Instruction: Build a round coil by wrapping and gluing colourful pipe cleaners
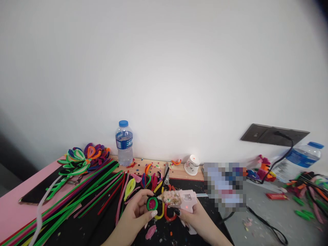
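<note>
My left hand [140, 209] pinches a small round pipe-cleaner coil [152, 203], green at the rim and dark pink in the centre, between thumb and fingers. Wrapped around the handle of a pale pink hot glue gun [188, 201], my right hand [194, 216] points its nozzle left, close to the coil. The gun's front is crusted with lumpy residue, and a small orange light shows on its side. Beneath the gun lie scissors [166, 179] with yellow and red handles. A pink looped piece [151, 232] rests on the black mat [138, 235] below my hands.
Loose pipe cleaners [84, 198] spread across the left side, beside a pipe-cleaner flower [88, 155]. A water bottle [124, 145] and a paper cup [192, 165] stand along the wall. On the right are a black cable [269, 223], a red packet [276, 196] and another bottle [303, 155].
</note>
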Demonstrator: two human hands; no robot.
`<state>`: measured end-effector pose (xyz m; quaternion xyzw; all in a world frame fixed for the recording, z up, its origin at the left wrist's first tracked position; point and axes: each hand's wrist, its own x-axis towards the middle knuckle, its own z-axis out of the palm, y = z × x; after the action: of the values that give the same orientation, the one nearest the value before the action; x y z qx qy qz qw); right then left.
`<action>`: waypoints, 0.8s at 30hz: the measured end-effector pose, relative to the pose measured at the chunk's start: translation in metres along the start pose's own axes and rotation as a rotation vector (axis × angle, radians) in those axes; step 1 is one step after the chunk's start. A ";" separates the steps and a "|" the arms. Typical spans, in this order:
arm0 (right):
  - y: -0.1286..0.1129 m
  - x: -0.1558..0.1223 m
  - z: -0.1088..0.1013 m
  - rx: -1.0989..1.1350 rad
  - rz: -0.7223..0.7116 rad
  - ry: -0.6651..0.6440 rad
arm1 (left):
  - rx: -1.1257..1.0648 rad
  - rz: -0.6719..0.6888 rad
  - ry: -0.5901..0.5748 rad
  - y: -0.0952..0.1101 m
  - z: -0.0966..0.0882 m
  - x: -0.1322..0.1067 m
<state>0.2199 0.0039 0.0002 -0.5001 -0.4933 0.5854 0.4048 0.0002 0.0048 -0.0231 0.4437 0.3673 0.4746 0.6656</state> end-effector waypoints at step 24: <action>-0.009 -0.004 0.008 -0.004 0.041 0.027 | -0.026 0.019 0.098 0.003 0.003 0.000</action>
<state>0.2122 0.0006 0.0097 -0.5190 -0.4786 0.5856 0.3983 0.0022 0.0049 -0.0189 0.4147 0.3889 0.5068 0.6480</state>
